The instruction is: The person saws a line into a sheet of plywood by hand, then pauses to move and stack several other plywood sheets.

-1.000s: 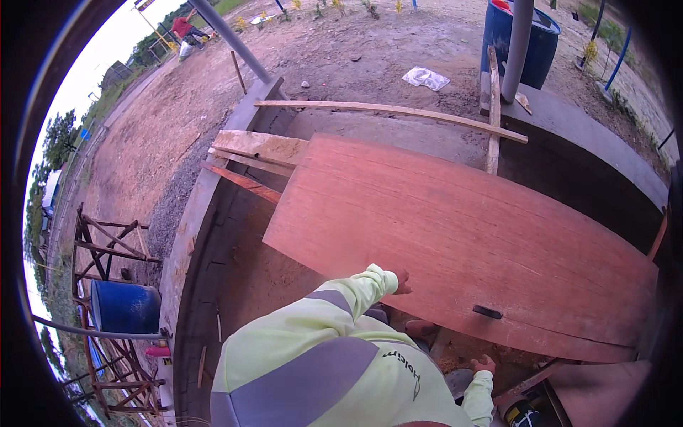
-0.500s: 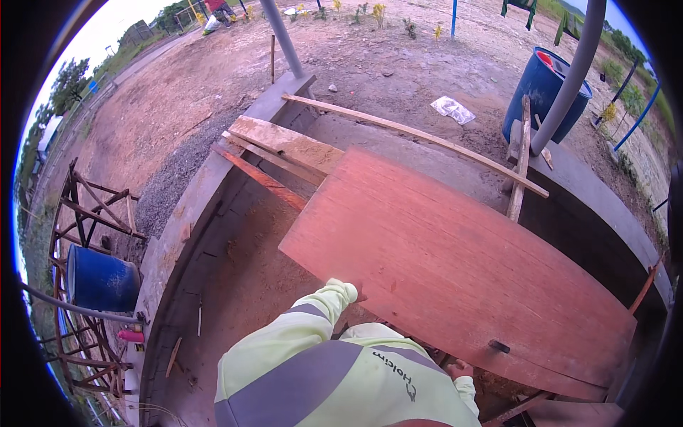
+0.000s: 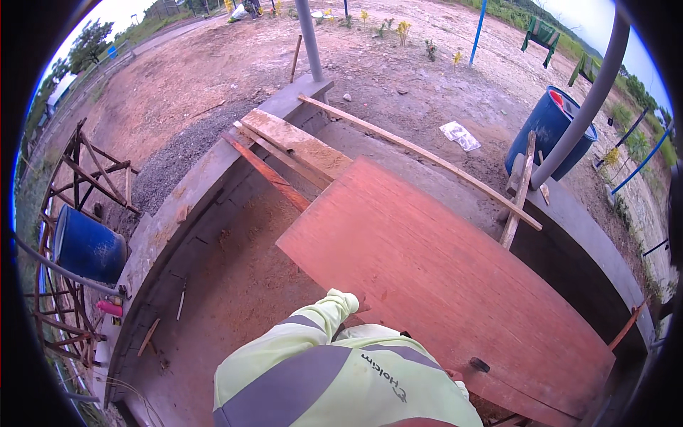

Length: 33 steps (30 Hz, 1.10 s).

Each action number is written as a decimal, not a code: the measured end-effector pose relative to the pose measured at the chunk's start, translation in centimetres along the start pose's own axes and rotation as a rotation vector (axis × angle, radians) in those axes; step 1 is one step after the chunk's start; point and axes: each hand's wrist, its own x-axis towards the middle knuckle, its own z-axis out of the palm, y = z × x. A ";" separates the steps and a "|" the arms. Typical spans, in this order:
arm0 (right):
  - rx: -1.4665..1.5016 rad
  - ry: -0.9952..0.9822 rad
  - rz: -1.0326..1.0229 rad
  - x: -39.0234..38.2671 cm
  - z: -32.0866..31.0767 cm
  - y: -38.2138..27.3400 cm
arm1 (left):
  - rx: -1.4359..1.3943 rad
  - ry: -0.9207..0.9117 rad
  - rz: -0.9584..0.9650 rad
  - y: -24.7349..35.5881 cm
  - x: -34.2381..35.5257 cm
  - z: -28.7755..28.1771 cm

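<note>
A large reddish plywood sheet (image 3: pixel 434 277) lies slanting across the pit in front of me. My left hand (image 3: pixel 362 304) is closed on its near edge, close to the left corner; the long, light-green sleeve covers most of the hand. Only a sliver of my right hand (image 3: pixel 453 375) shows past my vest, beside the same near edge farther right, and its fingers are hidden. A small dark object (image 3: pixel 479 364) rests on the sheet near that hand; its kind is unclear.
A low curved concrete wall (image 3: pixel 167 231) rings the pit. Planks (image 3: pixel 299 146) and a long batten (image 3: pixel 420 160) span the far side. Grey posts (image 3: pixel 307 39) rise from the wall. Blue drums stand left (image 3: pixel 89 245) and right (image 3: pixel 548 139). Wooden trestles (image 3: pixel 85 171) are at far left.
The view has tilted and shifted slightly. The sheet's right end appears lower and farther left. My right hand has become mostly hidden behind my body, while the left stays at the edge.
</note>
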 end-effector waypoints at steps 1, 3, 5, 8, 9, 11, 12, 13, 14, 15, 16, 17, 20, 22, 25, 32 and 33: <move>-0.011 -0.002 0.027 -0.2 -0.7 0.5 | 0.000 -0.001 0.003 0.5 -0.2 0.2; 0.000 0.017 0.044 -0.4 -1.9 1.6 | 0.002 0.001 0.009 1.5 -0.5 0.6; 0.020 0.043 0.054 -0.2 -2.6 2.6 | 0.005 0.000 0.007 2.3 -1.0 1.0; 0.057 0.080 0.044 0.4 -3.0 4.0 | 0.015 -0.004 0.009 3.3 -1.6 1.8; 0.069 0.085 0.039 0.6 -3.0 4.4 | 0.019 -0.003 0.011 3.6 -1.7 2.0; 0.081 0.090 0.030 1.0 -2.9 5.1 | 0.020 -0.005 0.012 4.2 -2.0 2.5; 0.087 0.094 0.025 1.1 -2.9 5.5 | 0.021 -0.007 0.013 4.4 -2.2 2.8; 0.092 0.093 0.022 1.1 -2.8 5.8 | 0.022 -0.007 0.015 4.6 -2.3 3.0; 0.095 0.092 0.020 1.1 -2.8 6.0 | 0.021 -0.008 0.018 4.8 -2.5 3.3; 0.101 0.093 0.018 1.1 -2.8 6.3 | 0.023 -0.008 0.018 4.9 -2.6 3.5; 0.101 0.089 0.014 1.0 -2.8 6.5 | 0.023 -0.010 0.020 5.0 -2.8 3.7; 0.103 0.086 0.013 0.9 -2.7 6.7 | 0.022 -0.008 0.020 5.1 -3.0 3.8; 0.101 0.081 0.012 0.7 -2.7 7.2 | 0.024 -0.010 0.020 5.3 -3.5 4.2; 0.105 0.081 0.012 0.6 -2.7 7.4 | 0.027 -0.010 0.021 5.3 -3.7 4.4; 0.108 0.085 0.013 0.6 -2.6 7.6 | 0.029 -0.012 0.017 4.9 -3.8 4.5; 0.120 0.096 0.024 0.6 -2.3 8.0 | 0.041 -0.019 0.040 5.3 -5.4 3.2; 0.120 0.097 0.030 0.6 -2.2 8.0 | 0.045 -0.020 0.056 6.2 -6.1 2.5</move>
